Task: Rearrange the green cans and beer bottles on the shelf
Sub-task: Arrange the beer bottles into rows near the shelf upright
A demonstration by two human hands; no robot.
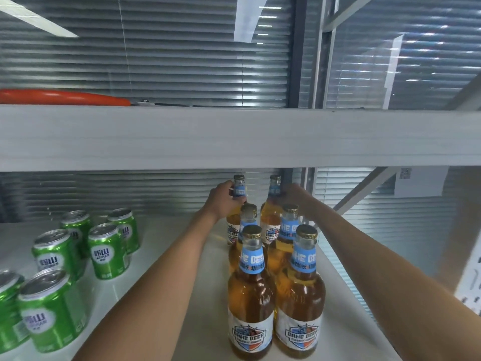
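Note:
Several amber beer bottles with blue neck labels stand in two rows on the white shelf (182, 269), right of centre. My left hand (223, 199) grips the neck of the back left bottle (238, 188). My right hand (295, 196) holds the back right bottle (273, 204) at its neck. In front stand the middle pair (248, 220) and the two nearest bottles (251, 295). Several green cans (108, 251) stand in a loose group on the left of the shelf.
The upper shelf's thick grey beam (234, 136) runs across just above the bottle tops. An orange object (65, 97) lies on that upper shelf. Window blinds are behind, and a diagonal frame brace (364, 194) is at the right.

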